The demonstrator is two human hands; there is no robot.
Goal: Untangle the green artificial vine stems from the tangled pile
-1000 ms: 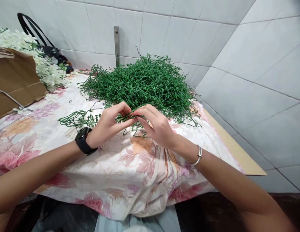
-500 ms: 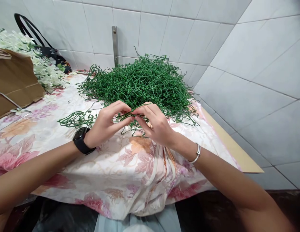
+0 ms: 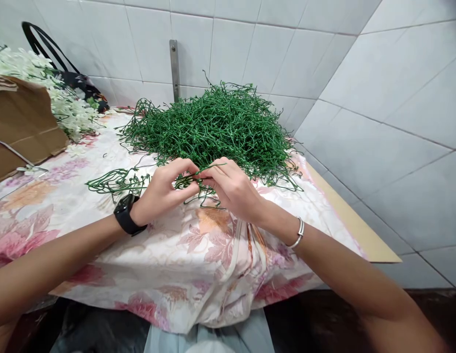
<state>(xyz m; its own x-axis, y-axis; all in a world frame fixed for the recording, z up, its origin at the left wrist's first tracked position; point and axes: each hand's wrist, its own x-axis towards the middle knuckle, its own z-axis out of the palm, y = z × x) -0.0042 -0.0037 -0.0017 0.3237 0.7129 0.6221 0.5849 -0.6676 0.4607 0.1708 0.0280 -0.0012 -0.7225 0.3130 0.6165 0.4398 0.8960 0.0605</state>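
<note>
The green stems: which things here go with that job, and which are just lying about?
Part of the job:
right hand, pinching thin green stems
left hand, fingertips at those stems
big green pile
smaller green bunch

Probably just lying about:
white flowers
brown cardboard
dark patterned bag

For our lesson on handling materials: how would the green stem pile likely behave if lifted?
The green stem pile would probably lift in clumps, since its strands tangle. It is likely light for its bulk, being thin strands. They seem springy rather than limp, some jutting upward.
</note>
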